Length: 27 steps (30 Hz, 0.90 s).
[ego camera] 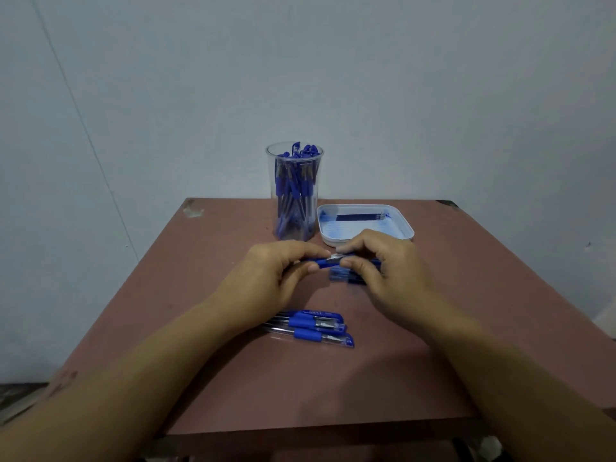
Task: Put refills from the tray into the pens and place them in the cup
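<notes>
both hands (328, 265) pinching one blue pen (325, 261), cup (294, 191) behind

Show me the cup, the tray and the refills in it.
cup (295, 195), head view, on its clear side wall.
tray (333, 242), head view, on its white front wall.
refills (358, 217), head view, mid-length on the dark bundle.
</notes>
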Available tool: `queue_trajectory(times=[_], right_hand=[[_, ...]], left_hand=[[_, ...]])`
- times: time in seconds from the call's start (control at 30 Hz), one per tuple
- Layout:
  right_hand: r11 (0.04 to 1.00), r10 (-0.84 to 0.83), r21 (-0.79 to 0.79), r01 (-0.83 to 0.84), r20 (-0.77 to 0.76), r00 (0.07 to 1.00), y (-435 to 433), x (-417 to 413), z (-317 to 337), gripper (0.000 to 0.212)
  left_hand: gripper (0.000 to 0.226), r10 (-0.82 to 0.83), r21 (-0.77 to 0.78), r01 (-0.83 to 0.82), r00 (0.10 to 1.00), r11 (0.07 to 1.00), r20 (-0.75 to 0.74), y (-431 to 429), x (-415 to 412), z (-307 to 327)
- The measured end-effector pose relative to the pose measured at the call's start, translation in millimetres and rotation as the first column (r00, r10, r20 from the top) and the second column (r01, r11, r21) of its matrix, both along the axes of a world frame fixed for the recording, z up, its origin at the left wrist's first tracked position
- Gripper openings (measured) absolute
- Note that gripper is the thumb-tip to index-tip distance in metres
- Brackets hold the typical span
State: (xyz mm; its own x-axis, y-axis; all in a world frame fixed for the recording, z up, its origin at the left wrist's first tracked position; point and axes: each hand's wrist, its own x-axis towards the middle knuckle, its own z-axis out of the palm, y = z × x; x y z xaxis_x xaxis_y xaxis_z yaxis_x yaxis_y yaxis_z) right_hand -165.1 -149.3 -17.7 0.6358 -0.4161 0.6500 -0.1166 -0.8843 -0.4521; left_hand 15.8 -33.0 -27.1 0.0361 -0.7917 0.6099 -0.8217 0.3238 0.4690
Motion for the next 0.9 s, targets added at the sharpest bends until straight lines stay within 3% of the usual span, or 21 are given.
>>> queue_trajectory(times=[0.13,0.27,0.37,0.5,0.63,0.77,0.9], right_hand=[[0.999,0.002,-0.032,-0.002,-0.003,1.000,-3,-3,0,0.013],[0.996,-0.064,0.071,0.063,0.010,0.998,-16,-15,3,0.019],[0.994,-0.002,0.112,0.018,-0.146,0.989,-15,-14,0,0.016],[1.000,0.031,0.004,-0.031,-0.333,0.943,-12,-7,-2,0.007],[0.998,0.022,-0.043,-0.046,-0.456,0.890,-12,-10,-5,0.020],[0.999,-0.013,-0.041,0.003,-0.251,0.968,-8,-5,-6,0.029],[1.000,0.024,0.001,-0.024,-0.057,0.998,1,2,-3,0.017]], left_hand=[[0.027,-0.031,0.070,0.033,0.999,0.997,-0.042,0,1,1],[0.029,0.022,0.137,-0.013,0.997,0.991,-0.072,4,13,0],[0.025,0.051,0.082,-0.046,0.996,0.996,-0.068,3,18,1],[0.026,0.048,0.019,-0.048,0.999,0.999,-0.022,-1,17,0],[0.032,0.079,-0.048,-0.074,0.991,0.996,0.110,2,23,-1],[0.032,0.060,-0.077,-0.051,0.991,0.996,0.118,3,23,1],[0.030,0.012,-0.071,-0.005,0.996,0.997,0.087,1,19,1]])
